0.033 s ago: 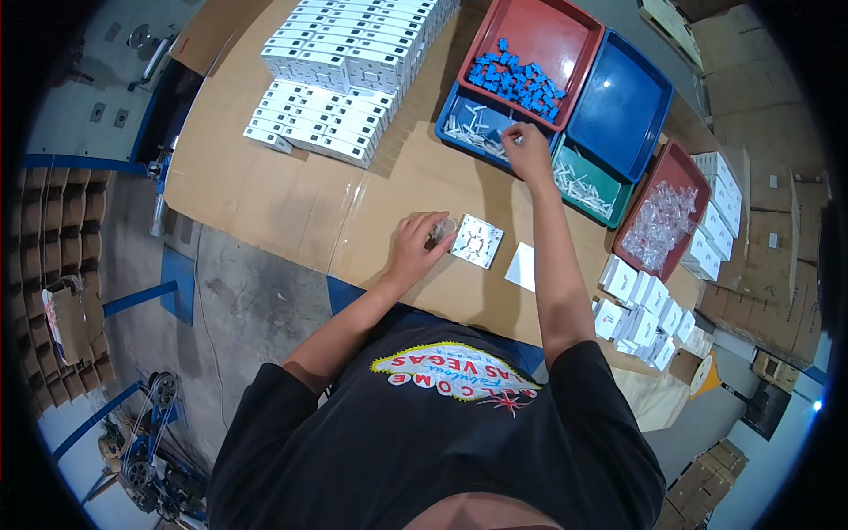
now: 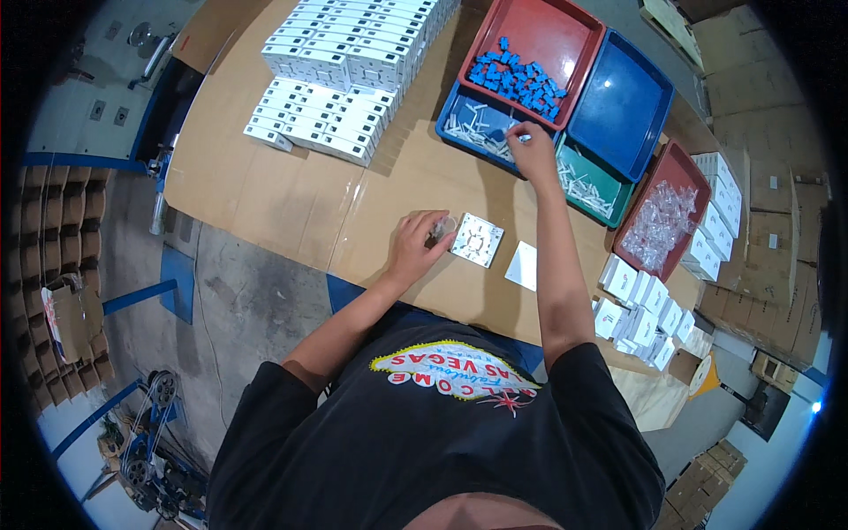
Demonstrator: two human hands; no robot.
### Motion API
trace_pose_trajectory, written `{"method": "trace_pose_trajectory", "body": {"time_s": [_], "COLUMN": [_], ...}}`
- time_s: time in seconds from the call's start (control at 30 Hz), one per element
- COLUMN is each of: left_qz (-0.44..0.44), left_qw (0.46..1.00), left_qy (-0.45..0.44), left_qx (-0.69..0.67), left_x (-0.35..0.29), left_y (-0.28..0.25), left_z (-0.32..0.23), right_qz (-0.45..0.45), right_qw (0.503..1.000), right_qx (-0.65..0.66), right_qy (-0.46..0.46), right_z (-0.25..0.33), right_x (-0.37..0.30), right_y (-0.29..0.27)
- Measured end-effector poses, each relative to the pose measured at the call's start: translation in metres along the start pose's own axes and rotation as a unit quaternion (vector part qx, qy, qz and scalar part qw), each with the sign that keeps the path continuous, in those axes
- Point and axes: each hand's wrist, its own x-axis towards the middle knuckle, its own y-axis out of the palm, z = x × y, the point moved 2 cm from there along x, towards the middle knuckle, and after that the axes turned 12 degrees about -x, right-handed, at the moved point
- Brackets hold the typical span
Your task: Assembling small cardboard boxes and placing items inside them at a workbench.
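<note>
My left hand (image 2: 419, 246) rests on the cardboard-covered table, fingers curled round a small clear plastic bag (image 2: 439, 229). Just right of it lies a square white plate (image 2: 478, 240) with metal fittings on its face. A plain white plate (image 2: 522, 266) lies beside that, close to my right forearm. My right hand (image 2: 534, 155) is over the near right corner of a blue tray (image 2: 448, 132) of small white sticks (image 2: 477, 132). Its fingertips are pinched on a small white piece (image 2: 525, 138), mostly hidden by the fingers.
Stacked white boxed units (image 2: 336, 97) stand at the far left. A red tray (image 2: 539, 26) holds blue clips; beside it are another blue tray (image 2: 623, 88), a green tray (image 2: 574, 155) of white plugs and a red tray (image 2: 676, 159) of clear bags. White boxes (image 2: 640, 309) are piled at right.
My right hand has shifted slightly right and toward me, and a small white piece now shows at its fingertips. My left hand has stayed in place.
</note>
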Motion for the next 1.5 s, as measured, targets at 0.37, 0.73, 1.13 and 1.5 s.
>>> {"method": "trace_pose_trajectory", "body": {"time_s": [0.37, 0.73, 1.13, 1.5], "left_qz": [-0.001, -0.014, -0.031, -0.068], "left_qw": [1.000, 1.000, 0.997, 0.988], "left_qy": [0.019, 0.025, 0.048, 0.045], "left_qx": [0.000, 0.004, -0.060, -0.132], "left_x": [0.003, -0.001, -0.009, 0.001], "left_y": [-0.002, 0.002, -0.002, 0.001], "left_z": [0.002, 0.003, -0.007, -0.032], "right_qz": [0.036, 0.154, 0.122, 0.070], "right_qw": [0.950, 0.961, 0.955, 0.945], "right_qx": [0.295, 0.231, 0.237, 0.271], "right_qy": [0.095, 0.012, 0.128, 0.166], "right_z": [-0.008, 0.085, 0.004, -0.042], "right_x": [-0.094, -0.150, -0.157, -0.165], "right_y": [-0.023, 0.001, -0.026, -0.047]}}
